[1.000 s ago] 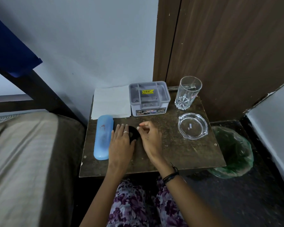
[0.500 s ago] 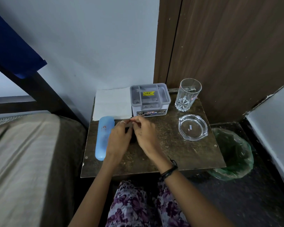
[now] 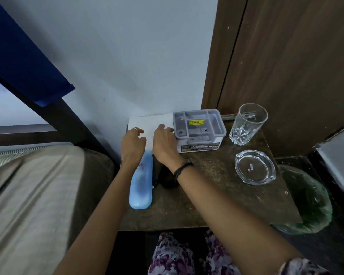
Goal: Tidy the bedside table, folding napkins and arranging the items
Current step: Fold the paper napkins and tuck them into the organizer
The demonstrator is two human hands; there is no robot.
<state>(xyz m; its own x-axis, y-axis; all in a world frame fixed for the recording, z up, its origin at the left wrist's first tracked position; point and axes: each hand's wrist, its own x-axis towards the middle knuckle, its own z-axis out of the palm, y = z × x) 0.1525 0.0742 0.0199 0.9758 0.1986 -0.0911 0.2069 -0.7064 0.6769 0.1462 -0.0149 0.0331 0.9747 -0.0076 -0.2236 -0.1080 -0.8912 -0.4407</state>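
Napkin [image 3: 150, 124] at the counter's [image 3: 216, 195] back-left corner, beside the grey box [image 3: 199, 130]; left hand [image 3: 133, 144] and right hand [image 3: 164, 142] rest on it, fingers relaxed, gripping nothing.

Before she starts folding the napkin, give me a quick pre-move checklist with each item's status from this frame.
1. Both hands at the napkin: ok, left hand and right hand are on it.
2. Napkin lying flat: ok.
3. Firm grip on an edge: cannot tell.
4. Room to fold: not ok, grey box touches its right edge and blue case sits at its near edge.
5. Glass and ashtray clear of the arms: ok.
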